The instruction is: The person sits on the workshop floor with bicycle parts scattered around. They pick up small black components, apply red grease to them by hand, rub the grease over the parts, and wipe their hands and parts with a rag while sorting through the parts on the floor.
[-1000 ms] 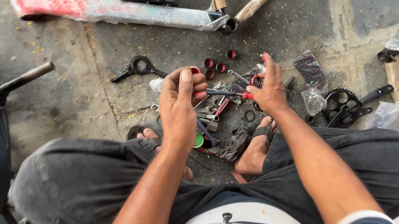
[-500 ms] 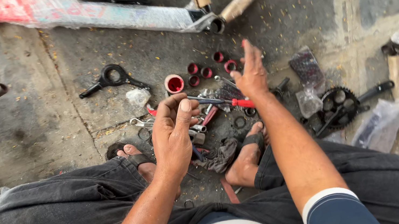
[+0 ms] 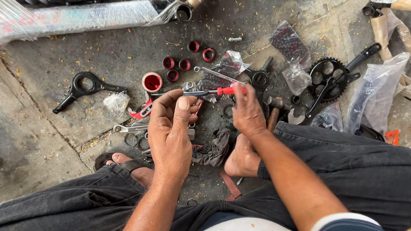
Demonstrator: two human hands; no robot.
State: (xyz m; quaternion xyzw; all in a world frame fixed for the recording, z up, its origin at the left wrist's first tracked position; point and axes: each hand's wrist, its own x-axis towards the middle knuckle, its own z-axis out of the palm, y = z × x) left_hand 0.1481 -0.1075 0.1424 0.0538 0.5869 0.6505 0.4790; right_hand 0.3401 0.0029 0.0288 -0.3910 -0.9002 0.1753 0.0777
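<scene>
On the concrete floor, between the squatting person's knees, lies a heap of bicycle parts, and both hands work just above it. The left hand is curled, thumb pressed toward the fingertips, pinching something small that cannot be made out. The right hand is closed around the red handle of a screwdriver, whose metal shaft points toward the left hand's fingertips and nearly meets them.

Just beyond the left hand stands a red cup, and past that cup a loose row of small red rings. Left of the cup lies a black crank arm, well apart from the hands. Right of the screwdriver sit a clear bag of small parts and, further right, a black chainring with its crank. A dark rag lies beside the right foot, below the screwdriver. Far beyond the cup, a bicycle frame wrapped in plastic film stretches across the floor.
</scene>
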